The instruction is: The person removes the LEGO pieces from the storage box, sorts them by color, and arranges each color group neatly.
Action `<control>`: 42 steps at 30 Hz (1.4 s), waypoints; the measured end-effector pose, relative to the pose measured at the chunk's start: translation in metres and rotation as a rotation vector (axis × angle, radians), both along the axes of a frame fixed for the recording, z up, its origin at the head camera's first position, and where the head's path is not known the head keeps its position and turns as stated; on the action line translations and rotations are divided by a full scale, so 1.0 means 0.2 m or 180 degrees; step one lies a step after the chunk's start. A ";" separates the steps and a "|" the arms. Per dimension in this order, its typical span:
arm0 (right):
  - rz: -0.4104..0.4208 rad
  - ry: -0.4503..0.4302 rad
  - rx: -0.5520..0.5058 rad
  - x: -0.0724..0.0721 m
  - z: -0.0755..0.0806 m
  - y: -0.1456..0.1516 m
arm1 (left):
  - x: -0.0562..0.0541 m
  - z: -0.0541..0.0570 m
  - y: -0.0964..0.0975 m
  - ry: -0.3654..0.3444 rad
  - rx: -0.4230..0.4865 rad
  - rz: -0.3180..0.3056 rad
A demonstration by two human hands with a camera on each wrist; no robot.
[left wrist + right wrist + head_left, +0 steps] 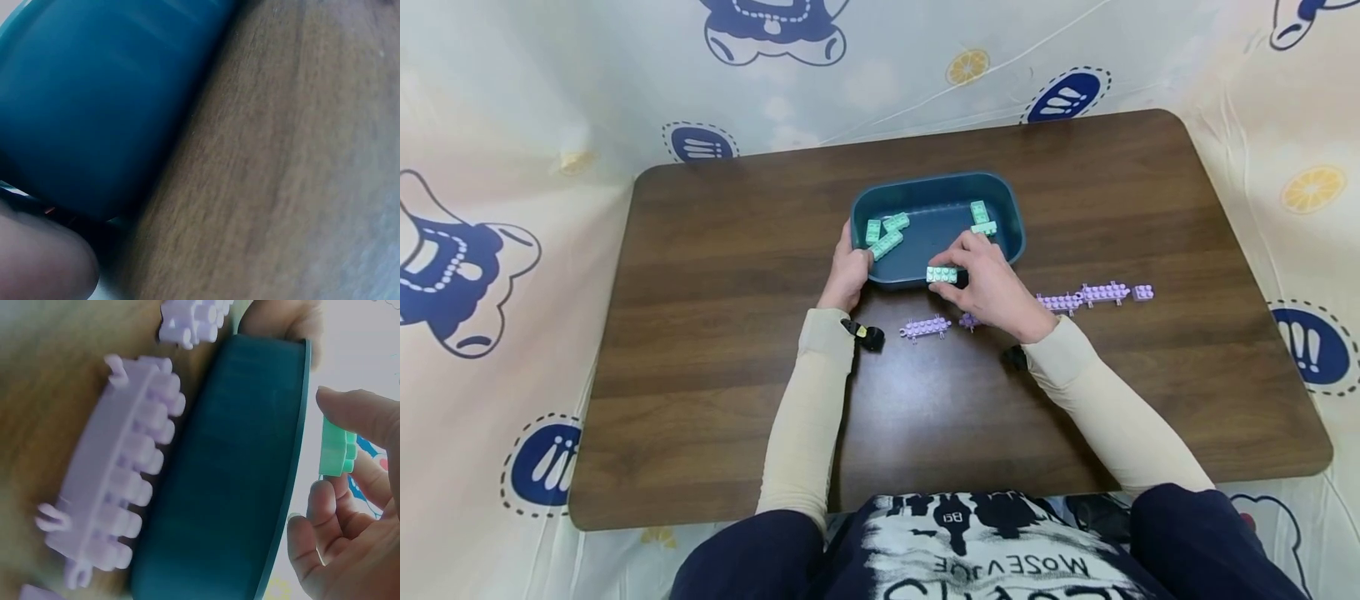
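Between thumb and fingertips, my right hand (988, 279) pinches a mint-green building brick (942, 274) just over the front rim of a dark blue tray (928, 229). From the right wrist view, the same brick (332, 447) shows side-on, its studs facing right. My left hand (850, 271) grips the tray's left end, thumb at the front corner; the left wrist view shows only part of a digit beside the tray's wall (94, 100). Inside the tray lie several more green bricks (887, 245), in groups at the left and right ends.
In front of the tray, a row of purple studded bricks with small side pegs runs rightward: one at the left (925, 327), linked ones (1103, 292), and a small one (1142, 292) at the end. My right hand partly covers the row. All stand on a brown wooden table (737, 333).
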State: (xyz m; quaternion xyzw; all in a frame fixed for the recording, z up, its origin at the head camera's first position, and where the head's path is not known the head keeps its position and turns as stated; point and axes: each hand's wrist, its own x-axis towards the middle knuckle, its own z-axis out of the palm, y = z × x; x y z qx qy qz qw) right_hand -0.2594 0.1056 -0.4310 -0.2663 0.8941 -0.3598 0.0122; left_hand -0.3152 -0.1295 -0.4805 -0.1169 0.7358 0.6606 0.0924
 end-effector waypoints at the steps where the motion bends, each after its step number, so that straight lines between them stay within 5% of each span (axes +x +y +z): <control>1: 0.0005 0.0009 -0.0015 0.01 -0.01 0.00 | 0.00 0.00 0.00 0.0002 -0.0003 -0.0002; 11: 0.0092 -0.0007 -0.0107 0.10 -0.04 -0.01 | 0.00 0.00 0.00 0.0003 0.0062 -0.0019; 26: 0.0413 -0.0181 0.0267 0.23 -0.12 -0.05 | 0.00 0.00 -0.01 0.0051 0.0041 -0.0039; 36: 0.0480 0.0343 0.0605 0.30 -0.17 -0.10 | 0.00 0.01 -0.01 -0.0065 -0.0022 -0.0056; 42: 0.0499 0.0351 0.0683 0.32 -0.19 -0.13 | 0.00 0.00 -0.01 -0.0096 -0.0008 -0.0034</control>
